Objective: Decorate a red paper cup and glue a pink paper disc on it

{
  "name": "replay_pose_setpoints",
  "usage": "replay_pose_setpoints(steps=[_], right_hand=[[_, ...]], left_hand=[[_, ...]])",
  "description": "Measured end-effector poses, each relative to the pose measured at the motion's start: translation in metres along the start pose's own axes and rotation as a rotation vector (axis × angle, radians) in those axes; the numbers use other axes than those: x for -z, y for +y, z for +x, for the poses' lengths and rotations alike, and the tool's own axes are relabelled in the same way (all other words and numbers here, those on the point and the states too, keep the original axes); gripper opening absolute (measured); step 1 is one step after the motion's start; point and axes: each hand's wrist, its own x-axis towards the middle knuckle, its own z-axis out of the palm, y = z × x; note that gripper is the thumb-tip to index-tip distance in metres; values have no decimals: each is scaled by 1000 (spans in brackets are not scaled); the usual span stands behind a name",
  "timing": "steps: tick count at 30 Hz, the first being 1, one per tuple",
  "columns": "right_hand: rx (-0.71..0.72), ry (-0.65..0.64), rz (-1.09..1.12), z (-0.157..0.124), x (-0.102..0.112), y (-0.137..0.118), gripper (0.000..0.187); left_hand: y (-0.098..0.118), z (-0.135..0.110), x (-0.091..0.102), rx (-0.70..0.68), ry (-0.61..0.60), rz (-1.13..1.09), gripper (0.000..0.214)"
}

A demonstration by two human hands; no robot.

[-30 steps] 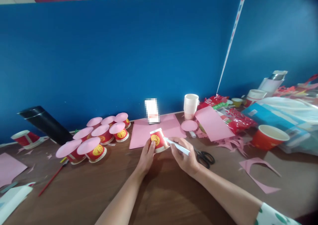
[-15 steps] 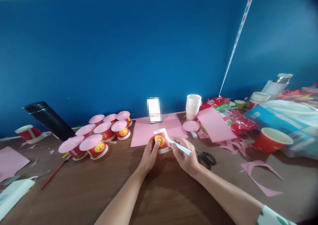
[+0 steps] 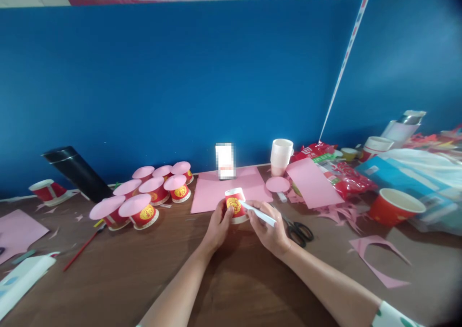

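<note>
Between my hands, at the middle of the table, stands a red paper cup (image 3: 237, 212) with a yellow printed emblem, its narrow end up. My left hand (image 3: 219, 224) grips its left side, thumb across the front. In my right hand (image 3: 269, 228) is a white pen (image 3: 263, 214), held slantwise with its tip at the upper right of the cup; whether it touches is hard to tell. Behind the cup lies a pink paper sheet (image 3: 209, 192). Black-handled scissors (image 3: 300, 233) lie just right of my right hand.
Several upturned red cups topped with pink discs (image 3: 135, 205) stand left, near a black flask (image 3: 77, 173) and red brush (image 3: 83, 248). At right are stacked white cups (image 3: 281, 156), a loose pink disc (image 3: 277, 184), red packets (image 3: 350, 180), an orange-red cup (image 3: 393, 211) and paper scraps (image 3: 382, 259).
The view has shifted slightly, so left-hand things sit a little further right. Both hands keep their grips, and the pen tip stays by the cup's upper edge.
</note>
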Motion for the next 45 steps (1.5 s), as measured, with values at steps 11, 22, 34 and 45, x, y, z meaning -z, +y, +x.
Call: replay_pose_setpoints(steps=[11, 22, 34, 45], right_hand=[[-27, -17, 38, 0, 2, -1, 17], [-7, 3, -14, 0, 2, -2, 17], [8, 12, -32, 0, 0, 1, 16], [12, 8, -44, 1, 1, 0, 14]], left_hand=[[3, 0, -1, -6, 10, 2, 37], [1, 0, 0, -5, -14, 36, 38], [-1, 0, 0, -5, -9, 46, 39], [-1, 0, 1, 1, -15, 72, 39]])
